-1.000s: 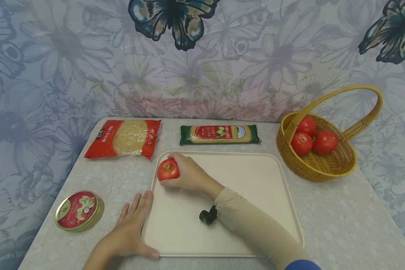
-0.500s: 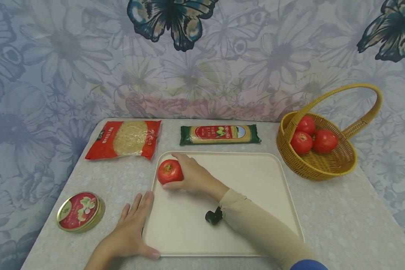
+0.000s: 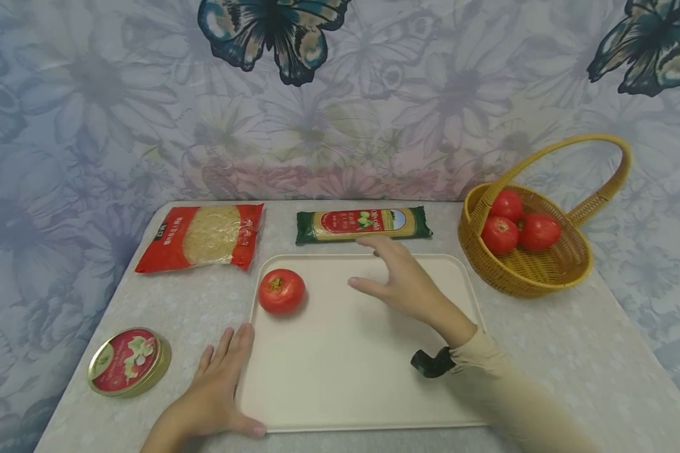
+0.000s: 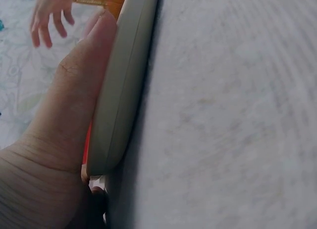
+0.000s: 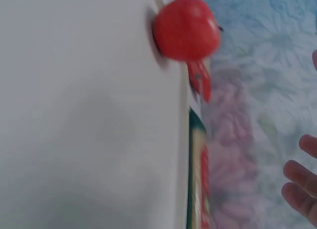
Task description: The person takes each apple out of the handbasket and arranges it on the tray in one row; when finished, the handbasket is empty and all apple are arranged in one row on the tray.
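A red tomato (image 3: pixel 281 292) sits in the far left corner of a cream tray (image 3: pixel 340 377); the right wrist view shows the same tomato (image 5: pixel 186 29) near the tray's edge. My right hand (image 3: pixel 405 283) is over the tray's far right part, fingers spread, holding nothing. My left hand (image 3: pixel 212 387) rests at the tray's left side with fingers extended, its thumb by the near left corner. In the left wrist view the left thumb (image 4: pixel 74 90) lies along the tray's rim (image 4: pixel 121 85).
A yellow wicker basket (image 3: pixel 566 280) with three tomatoes (image 3: pixel 539 231) stands at the right. Behind the tray lies a green pasta packet (image 3: pixel 362 224), and a red noodle bag (image 3: pixel 204 237) is at the back left. A round tin (image 3: pixel 129 362) sits at the left.
My right hand has let go of the tomato at the tray's far left corner and moved right, fingers spreading. The left hand has stayed at the tray's side.
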Action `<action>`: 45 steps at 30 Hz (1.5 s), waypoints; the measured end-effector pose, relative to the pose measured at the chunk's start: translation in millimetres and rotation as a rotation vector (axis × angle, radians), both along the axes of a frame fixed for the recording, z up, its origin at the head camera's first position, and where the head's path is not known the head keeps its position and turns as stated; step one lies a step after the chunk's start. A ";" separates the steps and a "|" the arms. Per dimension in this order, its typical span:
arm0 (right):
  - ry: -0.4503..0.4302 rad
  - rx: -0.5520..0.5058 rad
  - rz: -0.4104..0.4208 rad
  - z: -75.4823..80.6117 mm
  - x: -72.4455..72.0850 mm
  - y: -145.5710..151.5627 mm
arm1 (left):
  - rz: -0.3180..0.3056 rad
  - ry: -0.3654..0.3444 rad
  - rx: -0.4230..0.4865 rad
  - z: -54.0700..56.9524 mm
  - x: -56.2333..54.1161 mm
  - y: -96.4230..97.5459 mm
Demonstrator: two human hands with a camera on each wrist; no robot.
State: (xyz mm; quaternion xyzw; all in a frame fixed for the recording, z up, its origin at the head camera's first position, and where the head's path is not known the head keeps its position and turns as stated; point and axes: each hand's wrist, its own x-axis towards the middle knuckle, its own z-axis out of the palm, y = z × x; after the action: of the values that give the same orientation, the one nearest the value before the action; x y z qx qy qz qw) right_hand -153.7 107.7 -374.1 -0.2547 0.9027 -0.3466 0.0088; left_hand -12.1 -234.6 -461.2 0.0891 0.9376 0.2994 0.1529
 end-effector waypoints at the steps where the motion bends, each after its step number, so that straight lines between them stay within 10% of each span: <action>1: 0.022 -0.003 -0.016 3.3 0.2 10.0 | 0.003 0.003 0.002 -0.4 0.8 -0.5; 10: 0.162 0.018 -0.222 11.1 -4.9 95.1 | 0.004 0.012 -0.007 -5.0 1.9 -3.4; 23: 0.117 0.145 -0.470 2.1 -27.6 205.5 | 0.004 -0.014 -0.007 -2.5 -0.6 -2.2; 45: -0.109 0.601 -0.291 -3.1 -84.5 230.6 | 0.002 0.000 0.005 -5.3 0.6 -2.6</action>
State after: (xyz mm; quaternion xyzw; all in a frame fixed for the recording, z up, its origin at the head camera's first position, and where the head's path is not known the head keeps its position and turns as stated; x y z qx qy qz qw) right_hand -238.2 338.3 -377.2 -0.0902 0.9896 -0.0758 0.0822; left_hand -11.5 -237.2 -466.6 0.0884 0.9370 0.3018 0.1523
